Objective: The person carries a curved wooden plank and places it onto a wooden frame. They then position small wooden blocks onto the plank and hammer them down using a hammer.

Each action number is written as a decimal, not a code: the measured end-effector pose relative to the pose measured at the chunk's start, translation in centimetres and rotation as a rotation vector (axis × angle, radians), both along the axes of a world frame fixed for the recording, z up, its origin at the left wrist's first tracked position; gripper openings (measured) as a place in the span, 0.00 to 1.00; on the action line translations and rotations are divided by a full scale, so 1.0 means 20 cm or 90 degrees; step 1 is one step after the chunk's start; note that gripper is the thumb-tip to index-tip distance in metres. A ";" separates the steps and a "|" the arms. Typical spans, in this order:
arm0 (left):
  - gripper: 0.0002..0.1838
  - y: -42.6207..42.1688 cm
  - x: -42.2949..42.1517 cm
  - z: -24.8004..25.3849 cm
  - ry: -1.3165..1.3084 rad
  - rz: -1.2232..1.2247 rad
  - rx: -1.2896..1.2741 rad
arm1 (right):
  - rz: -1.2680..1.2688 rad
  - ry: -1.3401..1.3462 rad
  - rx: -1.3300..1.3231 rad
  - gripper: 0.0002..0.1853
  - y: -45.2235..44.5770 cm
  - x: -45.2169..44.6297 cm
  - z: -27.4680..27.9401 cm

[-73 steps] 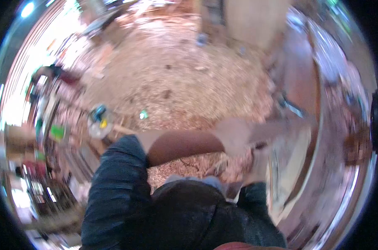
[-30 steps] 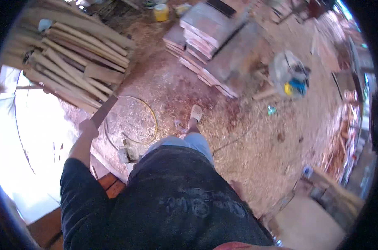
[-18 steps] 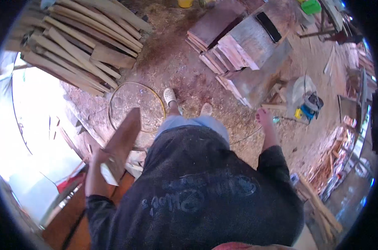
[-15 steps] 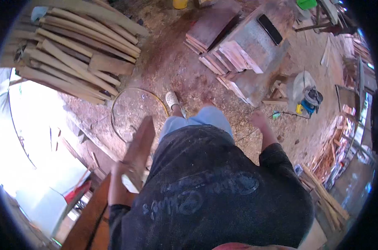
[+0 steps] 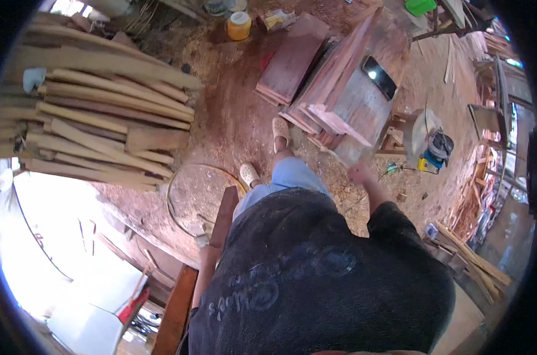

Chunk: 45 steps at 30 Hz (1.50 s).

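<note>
1. The left hand (image 5: pixel 209 254) grips the near end of a brown board (image 5: pixel 224 214), which points forward beside the shirt (image 5: pixel 316 278); its fingers are mostly hidden.
2. The right hand (image 5: pixel 359 174) is well apart from it, near the stacked planks (image 5: pixel 360 112); whether its fingers are curled or spread, I cannot tell.
3. A phone (image 5: pixel 379 77) lies on that stack, ahead of the right hand.
4. A looped hose (image 5: pixel 169 198) lies ahead of the left hand.
</note>
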<state>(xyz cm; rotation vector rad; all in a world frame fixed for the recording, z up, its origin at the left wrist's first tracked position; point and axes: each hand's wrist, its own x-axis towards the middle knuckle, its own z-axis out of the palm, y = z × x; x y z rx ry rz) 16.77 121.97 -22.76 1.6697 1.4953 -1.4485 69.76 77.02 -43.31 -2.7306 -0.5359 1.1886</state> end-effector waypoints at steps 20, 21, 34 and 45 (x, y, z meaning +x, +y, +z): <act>0.34 0.88 2.99 0.90 -0.232 -0.407 0.115 | -0.785 0.288 0.153 0.13 0.10 0.04 0.57; 0.33 0.94 3.12 0.87 -0.261 -0.371 0.083 | -0.804 0.285 0.166 0.13 0.12 0.02 0.57; 0.21 1.53 2.15 0.01 -0.148 -0.805 0.000 | -0.753 0.323 0.084 0.11 0.17 -0.67 0.53; 0.19 2.06 1.52 -0.34 -0.416 -0.255 -0.100 | -0.558 0.192 0.261 0.10 1.57 -0.34 0.45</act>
